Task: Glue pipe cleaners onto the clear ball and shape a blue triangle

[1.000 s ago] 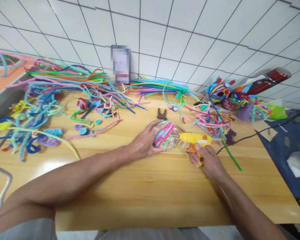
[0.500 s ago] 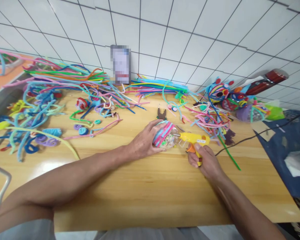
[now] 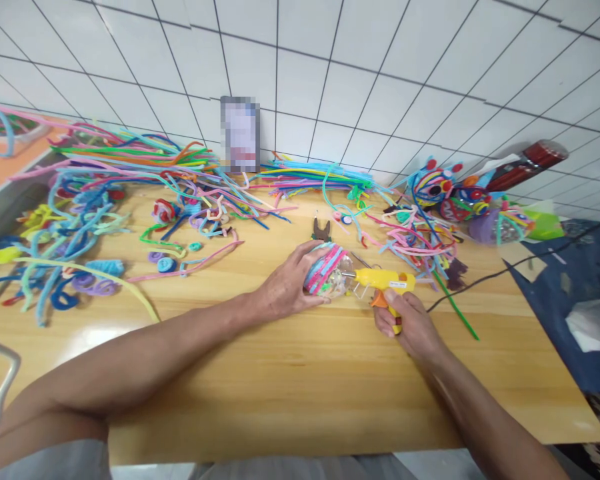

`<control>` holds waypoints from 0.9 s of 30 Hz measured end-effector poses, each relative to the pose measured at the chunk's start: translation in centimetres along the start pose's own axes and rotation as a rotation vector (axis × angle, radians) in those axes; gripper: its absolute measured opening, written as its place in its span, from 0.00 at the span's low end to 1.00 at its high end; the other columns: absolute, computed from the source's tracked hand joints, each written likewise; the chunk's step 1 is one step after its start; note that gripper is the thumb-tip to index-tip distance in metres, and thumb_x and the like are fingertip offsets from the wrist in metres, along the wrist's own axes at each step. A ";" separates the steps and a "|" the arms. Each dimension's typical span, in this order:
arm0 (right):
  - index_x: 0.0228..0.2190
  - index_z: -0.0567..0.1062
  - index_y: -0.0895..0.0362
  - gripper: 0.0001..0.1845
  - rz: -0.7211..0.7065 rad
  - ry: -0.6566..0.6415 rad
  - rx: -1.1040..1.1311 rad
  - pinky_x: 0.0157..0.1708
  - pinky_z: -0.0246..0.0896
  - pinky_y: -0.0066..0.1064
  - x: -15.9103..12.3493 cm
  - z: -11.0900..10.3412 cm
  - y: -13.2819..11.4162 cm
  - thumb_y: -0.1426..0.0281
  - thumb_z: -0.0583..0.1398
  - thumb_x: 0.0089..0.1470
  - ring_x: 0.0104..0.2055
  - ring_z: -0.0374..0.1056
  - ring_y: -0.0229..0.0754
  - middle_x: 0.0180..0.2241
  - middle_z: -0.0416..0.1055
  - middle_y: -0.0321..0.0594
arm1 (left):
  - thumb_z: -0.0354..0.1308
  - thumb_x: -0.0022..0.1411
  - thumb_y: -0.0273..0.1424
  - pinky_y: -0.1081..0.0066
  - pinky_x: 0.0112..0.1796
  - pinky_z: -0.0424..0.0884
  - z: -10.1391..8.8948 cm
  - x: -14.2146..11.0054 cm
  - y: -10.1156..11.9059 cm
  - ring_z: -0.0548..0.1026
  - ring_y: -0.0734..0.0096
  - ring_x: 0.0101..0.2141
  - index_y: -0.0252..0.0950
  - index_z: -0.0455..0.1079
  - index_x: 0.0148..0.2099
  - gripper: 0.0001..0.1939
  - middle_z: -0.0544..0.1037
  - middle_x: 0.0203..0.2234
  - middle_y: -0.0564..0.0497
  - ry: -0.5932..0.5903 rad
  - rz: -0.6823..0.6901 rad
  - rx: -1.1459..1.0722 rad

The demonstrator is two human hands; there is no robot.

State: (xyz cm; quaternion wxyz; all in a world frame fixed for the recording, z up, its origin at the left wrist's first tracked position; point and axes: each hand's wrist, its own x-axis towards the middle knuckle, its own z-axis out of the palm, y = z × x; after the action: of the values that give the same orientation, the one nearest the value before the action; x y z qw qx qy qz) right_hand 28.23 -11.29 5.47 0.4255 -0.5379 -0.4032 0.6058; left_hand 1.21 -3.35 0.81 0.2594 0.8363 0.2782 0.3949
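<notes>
My left hand [image 3: 293, 280] is closed around a clear plastic bottle piece [image 3: 326, 270] wrapped in pink and blue pipe cleaners, lying on its side above the wooden table. Its bare clear end points right. In my right hand [image 3: 405, 317] is a yellow hot glue gun [image 3: 383, 279] with an orange trigger, held by its handle. The metal nozzle is at the bottle piece's clear end; whether it touches or glue comes out I cannot tell. Just behind the bottle piece lie pliers [image 3: 322, 230], jaws toward the wall.
Loose pipe cleaners [image 3: 75, 233] cover the table's left side, with bundles [image 3: 310, 180] along the tiled wall. A phone [image 3: 241, 135] leans there. Decorated bottle figures [image 3: 433, 187] and a dark red cylinder [image 3: 530, 163] stand back right. A black cord [image 3: 510, 267] runs right.
The glue gun has shifted slightly left, bringing its nozzle closer over the bottle piece's clear end. My left hand keeps its hold. The view has tilted a little.
</notes>
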 end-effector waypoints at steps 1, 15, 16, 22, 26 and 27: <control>0.17 0.65 0.55 0.34 0.002 -0.001 0.018 0.16 0.47 0.29 0.0 0.0 0.0 0.44 0.70 0.53 0.14 0.54 0.31 0.14 0.56 0.28 | 0.75 0.57 0.40 0.40 0.68 0.66 0.0 0.0 0.0 0.62 0.43 0.71 0.45 0.46 0.77 0.55 0.61 0.69 0.34 0.000 -0.003 -0.001; 0.17 0.65 0.55 0.33 -0.030 0.031 0.029 0.17 0.48 0.28 0.2 -0.2 0.3 0.46 0.70 0.55 0.14 0.55 0.32 0.13 0.57 0.30 | 0.76 0.56 0.37 0.41 0.68 0.67 0.0 0.2 -0.1 0.63 0.43 0.71 0.44 0.47 0.76 0.56 0.62 0.69 0.34 0.017 0.014 -0.006; 0.17 0.65 0.55 0.33 -0.033 0.027 0.020 0.17 0.48 0.28 0.2 -0.3 0.4 0.46 0.69 0.56 0.14 0.55 0.32 0.13 0.57 0.30 | 0.76 0.56 0.37 0.41 0.68 0.67 0.0 0.1 -0.1 0.62 0.43 0.71 0.44 0.47 0.76 0.55 0.62 0.69 0.34 0.015 0.014 -0.007; 0.16 0.65 0.54 0.34 -0.034 0.022 0.004 0.17 0.46 0.29 0.2 -0.2 0.4 0.44 0.68 0.56 0.14 0.55 0.32 0.13 0.56 0.30 | 0.75 0.57 0.38 0.39 0.68 0.66 -0.1 0.1 -0.2 0.62 0.43 0.71 0.45 0.46 0.76 0.55 0.62 0.69 0.34 0.015 0.001 0.003; 0.16 0.65 0.54 0.34 -0.029 0.018 0.003 0.17 0.47 0.29 0.1 0.1 0.2 0.43 0.68 0.55 0.14 0.54 0.33 0.13 0.57 0.30 | 0.76 0.56 0.39 0.39 0.68 0.65 0.0 0.1 -0.3 0.63 0.42 0.71 0.46 0.46 0.76 0.56 0.61 0.69 0.34 0.013 -0.003 -0.008; 0.16 0.65 0.54 0.34 -0.027 0.024 0.007 0.17 0.47 0.29 0.1 0.1 0.1 0.43 0.69 0.55 0.14 0.54 0.33 0.13 0.57 0.30 | 0.76 0.57 0.39 0.39 0.68 0.65 0.0 0.1 -0.3 0.63 0.42 0.71 0.46 0.46 0.76 0.56 0.61 0.69 0.34 0.016 0.000 -0.010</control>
State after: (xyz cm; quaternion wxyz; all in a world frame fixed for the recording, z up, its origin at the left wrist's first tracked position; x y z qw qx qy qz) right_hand 28.12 -11.24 5.31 0.4403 -0.5380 -0.4031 0.5951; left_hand 1.23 -3.09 0.66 0.2613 0.8318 0.2785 0.4028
